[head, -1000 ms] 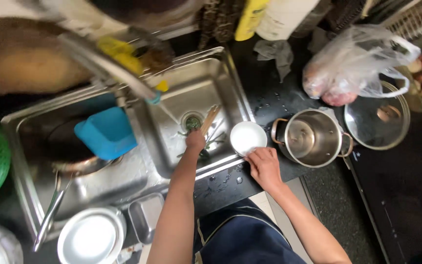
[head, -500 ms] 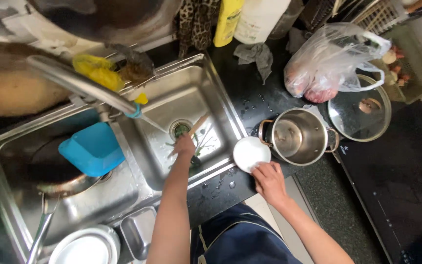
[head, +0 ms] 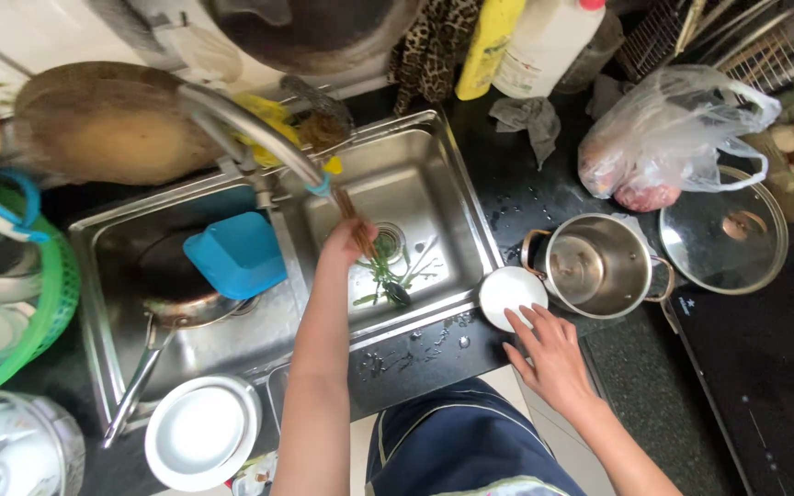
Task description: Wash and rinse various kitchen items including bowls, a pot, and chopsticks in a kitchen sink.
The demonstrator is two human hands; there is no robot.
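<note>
Head view, looking down. Left hand [head: 346,246] is over the right sink basin [head: 452,184], fingers closed around a pair of brown chopsticks [head: 353,219]; their upper ends point up toward the curved tap [head: 250,129]. Green vegetable scraps [head: 383,276] lie on the basin floor beside the drain [head: 390,241], just right of the hand. Right hand [head: 549,354] rests on the dark counter [head: 553,197], fingers spread, fingertips touching the near edge of a small white bowl [head: 510,294]. The bowl sits between the basin rim and a steel pot [head: 599,266], close to both. A glass lid [head: 723,230] lies right of the pot; a plastic bag [head: 668,138] is farther back. Left basin holds a blue tub [head: 234,253] and a pan [head: 172,276]. White plate [head: 202,432] near left.
</note>
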